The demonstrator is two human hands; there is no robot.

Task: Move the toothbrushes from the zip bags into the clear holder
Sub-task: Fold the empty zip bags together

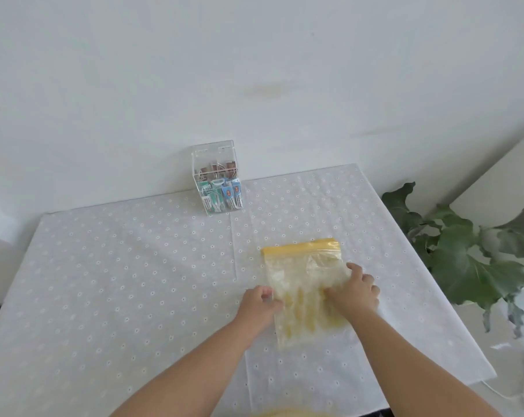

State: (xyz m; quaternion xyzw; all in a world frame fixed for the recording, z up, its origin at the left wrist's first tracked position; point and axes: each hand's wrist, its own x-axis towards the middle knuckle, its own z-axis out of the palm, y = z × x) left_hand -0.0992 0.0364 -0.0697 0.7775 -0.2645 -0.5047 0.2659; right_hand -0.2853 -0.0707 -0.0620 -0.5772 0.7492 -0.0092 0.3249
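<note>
Zip bag lies flat on the tabletop, yellow seal strip facing away from the person, twd the wall. Left hand has its grip pinched on the bag's left edge; right hand rests on top of the bag's right side w/ fingers bent and pressed into the plastic. Can't tell if the right fingers actually pinch a fold or just press down. Bag contents are blurred, yellowish shapes only; prob toothbrushes but not clear.

Clear holder stands well apart, at the far edge by the wall, w/ packaged items already inside. A bit of something yellow shows at the bottom edge of view, maybe a 2nd bag, can't confirm.

Risks from here:
- Seal looks closed, so it needs pulling apart; thin plastic is slippery, so a one-sided pinch could slip off.
- If the bag gets lifted by its bottom once opened, contents could spill onto the cloth.
- Holder looks light and fairly full; pushing more in at an angle could tip it or shove it vs the wall.
- Plant sits close on the right, so a wide arm swing could brush it.
</note>
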